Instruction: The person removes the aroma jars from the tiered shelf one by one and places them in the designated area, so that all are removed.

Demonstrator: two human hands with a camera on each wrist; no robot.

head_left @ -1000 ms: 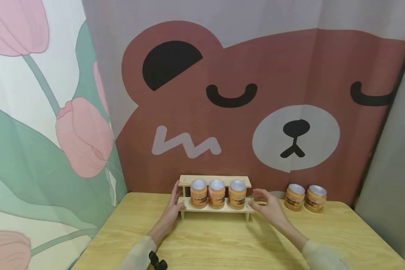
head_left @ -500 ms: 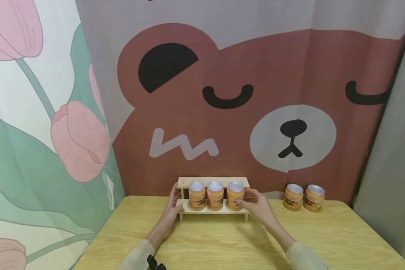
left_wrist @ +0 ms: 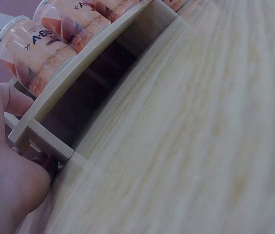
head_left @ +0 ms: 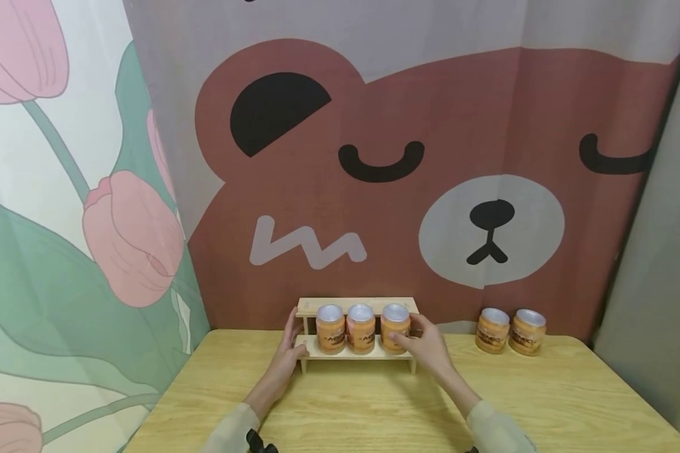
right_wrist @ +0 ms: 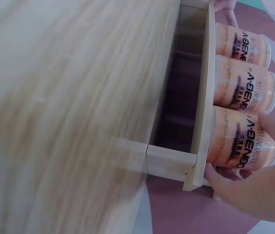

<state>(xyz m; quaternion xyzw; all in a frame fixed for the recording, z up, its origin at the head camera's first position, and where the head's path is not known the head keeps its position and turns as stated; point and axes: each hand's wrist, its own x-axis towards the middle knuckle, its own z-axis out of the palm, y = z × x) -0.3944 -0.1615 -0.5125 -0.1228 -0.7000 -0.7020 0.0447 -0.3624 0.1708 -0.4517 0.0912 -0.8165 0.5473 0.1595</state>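
Note:
A two-tier wooden rack (head_left: 308,307) stands on the table with three orange jars with silvery lids in a row on its lower shelf. My left hand (head_left: 282,360) grips the rack's left end, thumb over the lower shelf, the other fingers mostly hidden behind. In the left wrist view the left jar (left_wrist: 39,51) is right by that thumb. My right hand (head_left: 430,347) holds the rightmost jar (head_left: 395,322), its thumb across the front and fingers round the far side. The right wrist view shows this jar (right_wrist: 232,139) close beside the middle jar (right_wrist: 240,85), base at the shelf.
Two more orange jars, one (head_left: 493,331) beside the other (head_left: 527,333), stand upright at the table's back right. Behind the wooden table (head_left: 351,409) hangs a bear-print curtain (head_left: 294,195), with a tulip-print one (head_left: 136,245) at the left.
My right hand has moved left from beside the rack and taken hold of the rightmost jar. The left hand stays at the rack's left end. The head view has shifted slightly.

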